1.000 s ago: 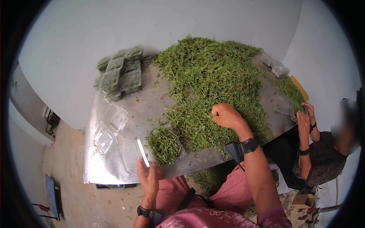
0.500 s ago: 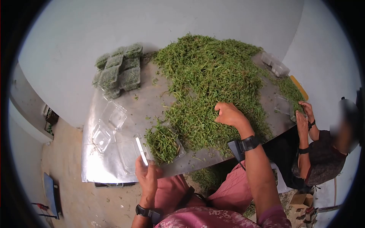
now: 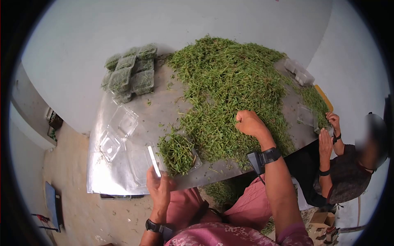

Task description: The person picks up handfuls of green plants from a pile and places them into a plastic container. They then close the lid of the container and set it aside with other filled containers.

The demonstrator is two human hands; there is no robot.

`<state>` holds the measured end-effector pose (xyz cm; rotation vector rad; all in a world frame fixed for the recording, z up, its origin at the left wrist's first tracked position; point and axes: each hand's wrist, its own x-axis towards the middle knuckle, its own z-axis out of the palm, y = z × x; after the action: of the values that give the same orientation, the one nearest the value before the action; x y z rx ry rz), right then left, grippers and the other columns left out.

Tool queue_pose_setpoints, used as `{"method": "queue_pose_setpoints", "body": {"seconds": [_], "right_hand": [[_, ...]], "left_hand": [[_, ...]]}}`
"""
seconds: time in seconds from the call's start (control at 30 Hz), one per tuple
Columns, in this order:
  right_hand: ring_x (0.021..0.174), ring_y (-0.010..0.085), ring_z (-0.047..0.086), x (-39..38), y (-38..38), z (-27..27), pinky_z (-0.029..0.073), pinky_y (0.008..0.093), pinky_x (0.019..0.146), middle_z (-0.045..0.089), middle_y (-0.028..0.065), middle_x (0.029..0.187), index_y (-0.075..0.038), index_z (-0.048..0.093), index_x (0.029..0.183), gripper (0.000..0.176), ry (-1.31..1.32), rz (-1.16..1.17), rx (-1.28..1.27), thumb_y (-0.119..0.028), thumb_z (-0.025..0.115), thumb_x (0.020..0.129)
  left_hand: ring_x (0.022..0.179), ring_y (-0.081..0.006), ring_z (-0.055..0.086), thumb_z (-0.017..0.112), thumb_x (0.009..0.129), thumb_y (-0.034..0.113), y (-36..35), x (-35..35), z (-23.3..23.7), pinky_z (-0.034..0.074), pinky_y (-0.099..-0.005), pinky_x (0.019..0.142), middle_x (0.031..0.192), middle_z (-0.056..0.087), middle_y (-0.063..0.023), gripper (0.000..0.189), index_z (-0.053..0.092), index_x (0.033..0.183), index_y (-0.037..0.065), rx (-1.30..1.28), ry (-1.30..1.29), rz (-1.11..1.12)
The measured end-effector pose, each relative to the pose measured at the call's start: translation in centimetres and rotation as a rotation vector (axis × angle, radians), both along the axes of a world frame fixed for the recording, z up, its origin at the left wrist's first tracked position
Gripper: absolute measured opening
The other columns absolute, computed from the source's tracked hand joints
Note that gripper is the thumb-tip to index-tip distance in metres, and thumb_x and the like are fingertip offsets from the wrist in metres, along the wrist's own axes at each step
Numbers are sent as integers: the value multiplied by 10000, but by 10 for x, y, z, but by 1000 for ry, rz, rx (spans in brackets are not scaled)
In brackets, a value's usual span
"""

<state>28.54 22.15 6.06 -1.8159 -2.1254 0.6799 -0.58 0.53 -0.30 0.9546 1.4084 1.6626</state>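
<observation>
Beside heaped greens (image 3: 234,78), box (image 3: 198,162) slanting lengthwise away leftward, left grip (image 3: 159,189) pinching rim (image 3: 154,160), right grip (image 3: 252,124) curled, hold unclear

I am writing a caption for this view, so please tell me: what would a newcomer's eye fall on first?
Most likely the big heap of green stems, spread over the middle of the metal table, with the right hand at its near part. Then come the stacked clear boxes full of greens at the table's far left. The heaped open container near the front edge, with the left hand at its side, may come third.
</observation>
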Motion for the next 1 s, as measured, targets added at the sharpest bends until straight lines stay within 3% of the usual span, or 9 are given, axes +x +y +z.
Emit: {"method": "queue_pose_setpoints", "body": {"seconds": [0.13,0.33,0.43,0.63,0.67,0.77,0.87,1.0], "right_hand": [[579,161,450,12,3,7,371,408,519,467,57,628,-24,498,735,175,221,74,119,-56,670,730],[568,183,438,-1,-6,19,367,410,515,460,73,607,-6,474,736,191,204,163,93,-52,659,717],[584,150,410,-8,-6,16,375,359,522,446,54,628,-10,453,752,216,97,194,116,-32,663,711],[576,177,406,-35,-18,13,372,374,530,431,82,625,-8,429,752,208,93,286,131,-7,636,737],[677,214,491,-39,-18,13,423,386,609,499,105,714,0,471,800,232,24,291,76,-46,693,748],[876,280,551,-37,-17,-2,458,416,735,552,146,930,-3,524,928,349,53,356,158,-137,775,725],[1045,355,526,-42,-27,18,452,444,844,519,170,1112,-14,530,1061,510,1,247,20,-198,822,685],[1037,379,534,-51,-34,23,451,447,850,499,188,1173,-14,518,1088,534,-171,189,13,-199,818,688]], "left_hand": [[495,-89,487,546,941,124,-1,1,3,403,-224,456,637,539,-28,383,415,1271,-19,-4,-23,-7],[490,-92,485,544,945,128,0,1,5,399,-227,455,629,538,-25,379,412,1270,-16,-2,-38,-14],[488,-91,483,546,946,134,0,2,5,396,-225,453,624,537,-23,382,410,1270,-16,0,-44,-12],[490,-89,483,560,945,156,0,2,5,391,-221,452,621,540,-24,396,411,1269,-16,-9,-27,-14],[491,-89,484,562,945,160,0,1,4,391,-220,452,621,541,-24,398,411,1268,-16,-10,-29,-14],[493,-90,485,564,943,159,0,0,3,390,-219,452,623,543,-26,400,410,1266,-18,-3,-21,-15],[494,-92,487,561,941,153,0,1,5,393,-219,456,624,544,-27,398,407,1266,-19,-3,-38,-20],[500,-94,491,555,941,143,0,1,7,400,-218,463,629,545,-26,395,403,1268,-18,-18,-40,-26]]}}
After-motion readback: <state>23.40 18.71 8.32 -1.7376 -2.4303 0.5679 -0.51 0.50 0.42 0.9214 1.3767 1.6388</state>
